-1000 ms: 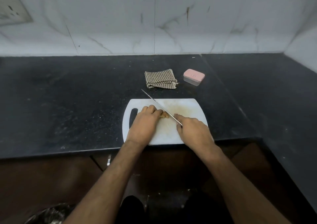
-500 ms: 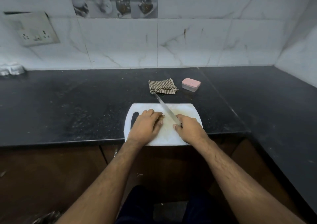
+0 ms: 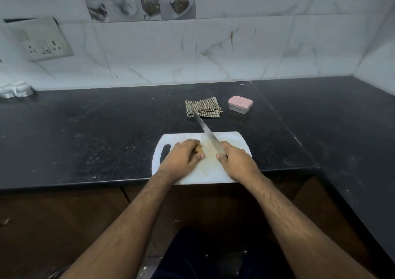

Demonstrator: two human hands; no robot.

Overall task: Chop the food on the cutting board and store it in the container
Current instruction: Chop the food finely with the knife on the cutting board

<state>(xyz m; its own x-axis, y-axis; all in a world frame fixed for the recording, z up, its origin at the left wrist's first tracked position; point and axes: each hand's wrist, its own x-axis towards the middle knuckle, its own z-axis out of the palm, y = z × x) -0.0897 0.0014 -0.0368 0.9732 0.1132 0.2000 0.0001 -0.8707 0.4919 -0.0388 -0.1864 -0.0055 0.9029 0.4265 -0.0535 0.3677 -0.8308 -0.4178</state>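
One board (image 3: 233,138), one knife (image 3: 208,134), one container (image 3: 240,104), one cloth (image 3: 202,107), all on a black counter (image 3: 85,133). Food (image 3: 198,149): one small brown piece at frame center on the white board, mostly hidden under the left hand (image 3: 181,160), whose curled fingers hold it. Right hand (image 3: 237,162) grips the knife handle, blade angled toward upper left. Container w/ pink lid, closed, upper right of board.
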